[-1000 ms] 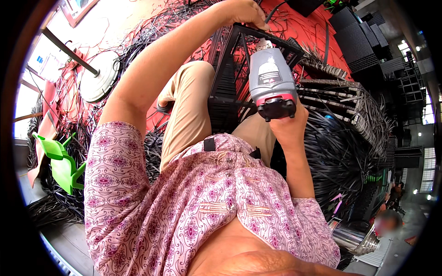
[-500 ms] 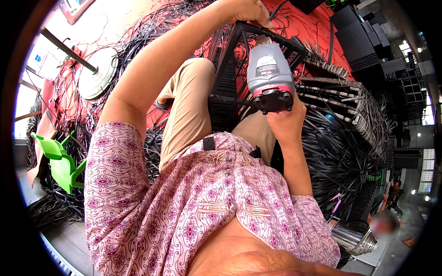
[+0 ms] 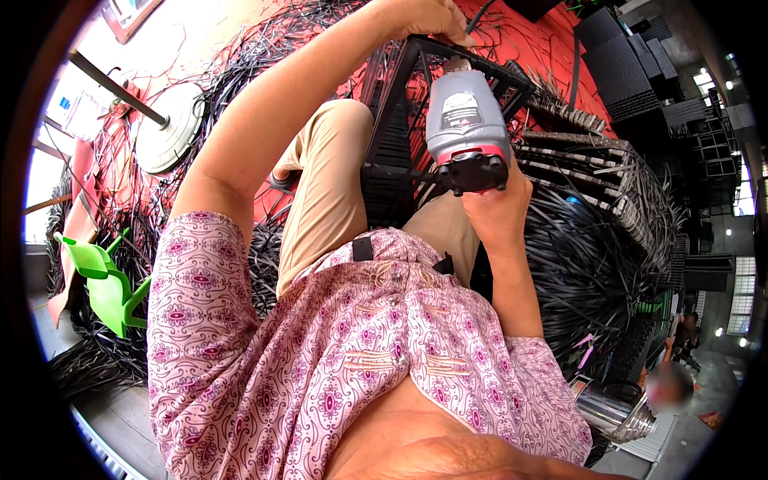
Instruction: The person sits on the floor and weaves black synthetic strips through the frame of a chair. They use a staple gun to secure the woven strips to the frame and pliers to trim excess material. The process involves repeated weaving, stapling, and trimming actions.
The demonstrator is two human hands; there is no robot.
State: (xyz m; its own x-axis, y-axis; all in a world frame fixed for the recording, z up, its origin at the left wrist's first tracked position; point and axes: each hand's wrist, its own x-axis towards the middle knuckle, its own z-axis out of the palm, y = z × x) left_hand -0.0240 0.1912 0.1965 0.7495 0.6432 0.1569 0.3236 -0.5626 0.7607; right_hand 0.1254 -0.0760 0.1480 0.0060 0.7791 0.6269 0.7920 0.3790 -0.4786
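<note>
My right hand (image 3: 498, 206) is wrapped round the grip of a grey and red staple gun (image 3: 466, 108) with a black end cap. Its metal nose points away from me, over the far bar of a black slatted frame (image 3: 406, 76). The frame stands between my knees. At the far side my left hand (image 3: 428, 18) has its fingers bent down at the frame's top corner, close to the gun's nose. What those fingers pinch is too small to make out. The gun's body hides part of the frame, and its handle is mostly covered by my right hand.
Loose black strips (image 3: 264, 52) cover the red floor around me. A big bundle of black strips (image 3: 584, 256) lies at the right, below a woven piece (image 3: 592, 168). At the left are a green plastic chair (image 3: 108, 284) and a round white base with a pole (image 3: 172, 128).
The staple gun has shifted very slightly left and up, its end cap tilting a little. My left hand stays at the frame's corner.
</note>
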